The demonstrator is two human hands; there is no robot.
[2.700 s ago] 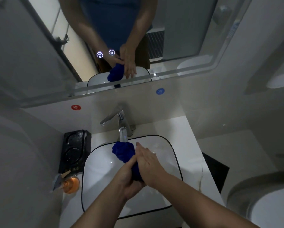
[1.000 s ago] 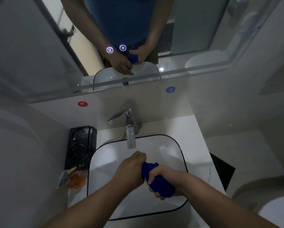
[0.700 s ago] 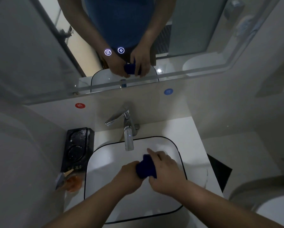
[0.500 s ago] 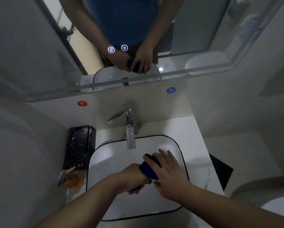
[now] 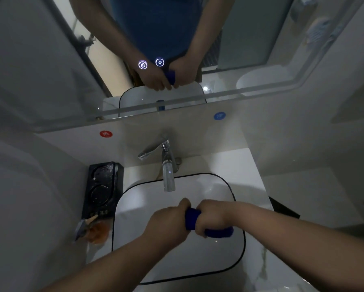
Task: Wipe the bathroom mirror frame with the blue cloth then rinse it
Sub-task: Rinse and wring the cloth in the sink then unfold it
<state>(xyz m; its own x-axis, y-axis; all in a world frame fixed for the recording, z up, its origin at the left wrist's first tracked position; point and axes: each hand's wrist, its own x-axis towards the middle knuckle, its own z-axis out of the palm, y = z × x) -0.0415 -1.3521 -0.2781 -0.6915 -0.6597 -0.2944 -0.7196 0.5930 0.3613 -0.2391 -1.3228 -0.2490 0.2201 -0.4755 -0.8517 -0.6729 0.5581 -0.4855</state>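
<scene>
The blue cloth (image 5: 191,218) is rolled into a tight twist and held over the white basin (image 5: 139,207). My left hand (image 5: 166,223) grips its left end and my right hand (image 5: 213,216) grips the middle, with the other end sticking out at the lower right of that fist. Both fists are closed around it, below the spout of the chrome tap (image 5: 168,165). Above the counter hangs the mirror, whose frosted frame strip (image 5: 250,89) runs along its lower edge. The mirror reflects my arms and the cloth.
A black tray (image 5: 102,186) stands on the counter left of the basin, with an orange item and a small tool (image 5: 92,227) in front of it. Red (image 5: 106,134) and blue (image 5: 219,116) stickers mark the wall. Two lit touch buttons (image 5: 151,63) glow on the mirror.
The cloth went from a loose bunch under the spout to a tight roll lower over the basin. My right hand, open over it half a second ago, has closed into a fist on it.
</scene>
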